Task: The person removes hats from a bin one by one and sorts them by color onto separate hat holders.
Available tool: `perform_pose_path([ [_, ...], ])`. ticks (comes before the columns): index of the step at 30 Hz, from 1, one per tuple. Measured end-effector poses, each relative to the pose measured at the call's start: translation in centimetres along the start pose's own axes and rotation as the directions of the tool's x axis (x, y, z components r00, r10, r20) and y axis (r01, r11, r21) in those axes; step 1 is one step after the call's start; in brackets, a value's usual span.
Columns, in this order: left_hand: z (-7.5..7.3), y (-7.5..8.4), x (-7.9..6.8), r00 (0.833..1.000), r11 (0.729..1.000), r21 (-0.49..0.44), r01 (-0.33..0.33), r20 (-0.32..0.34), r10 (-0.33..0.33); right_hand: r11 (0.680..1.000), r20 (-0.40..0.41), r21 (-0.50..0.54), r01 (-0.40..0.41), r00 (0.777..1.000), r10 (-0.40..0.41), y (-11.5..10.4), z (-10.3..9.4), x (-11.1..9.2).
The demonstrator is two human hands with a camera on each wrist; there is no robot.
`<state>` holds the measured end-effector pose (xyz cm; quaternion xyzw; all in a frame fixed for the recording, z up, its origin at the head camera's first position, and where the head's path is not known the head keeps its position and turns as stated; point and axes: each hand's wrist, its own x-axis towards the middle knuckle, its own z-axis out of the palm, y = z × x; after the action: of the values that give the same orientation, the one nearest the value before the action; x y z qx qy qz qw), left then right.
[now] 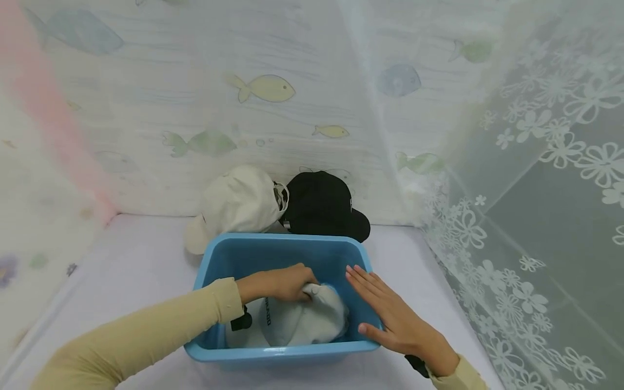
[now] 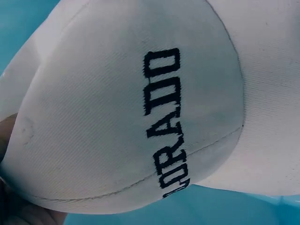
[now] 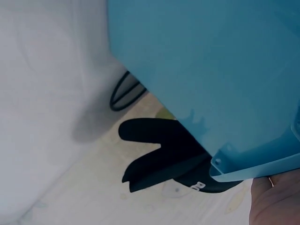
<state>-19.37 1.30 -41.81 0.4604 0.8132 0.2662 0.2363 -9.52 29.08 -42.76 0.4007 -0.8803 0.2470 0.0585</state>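
A light grey cap [image 1: 319, 319] with dark lettering lies inside a blue plastic tub [image 1: 273, 353]. My left hand [image 1: 292, 283] reaches in over the tub's left side and grips the cap's crown at its top. In the left wrist view, the lettering on the cap [image 2: 108, 108] ends in "ORADO", and a bit of my fingers shows at the left edge. My right hand [image 1: 392, 317] is at the tub's right rim, fingers extended along it and thumb apart. In the right wrist view, the right hand [image 3: 279, 201] is beside the rim.
Behind the tub, a cream cap [image 1: 239, 200] and a black cap [image 1: 319, 203] stand side by side against a fish-patterned curtain [image 1: 302, 65]. A white cloth [image 1: 400, 260] covers the surface underneath. Sheer netting with white flowers [image 1: 526, 303] hangs along the right.
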Motion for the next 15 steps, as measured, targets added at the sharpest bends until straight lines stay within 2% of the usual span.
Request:
perform_pose_path([
  [4,-0.1,-0.2,0.3,0.996,0.998,-0.029,-0.057,-0.075,0.055,1.0,-0.014,0.021,0.0,1.0,0.0,-0.1,0.2,-0.2],
  [8,-0.2,-0.4,0.5,0.979,0.991,-0.071,-0.112,-0.179,0.097,0.999,-0.02,0.044,-0.009,1.0,0.009,-0.1,0.3,-0.3],
  [15,-1.2,-0.2,0.5,0.948,0.989,-0.075,-0.124,-0.304,0.096,0.999,-0.042,0.024,0.027,0.999,-0.026,-0.1,0.2,0.1],
])
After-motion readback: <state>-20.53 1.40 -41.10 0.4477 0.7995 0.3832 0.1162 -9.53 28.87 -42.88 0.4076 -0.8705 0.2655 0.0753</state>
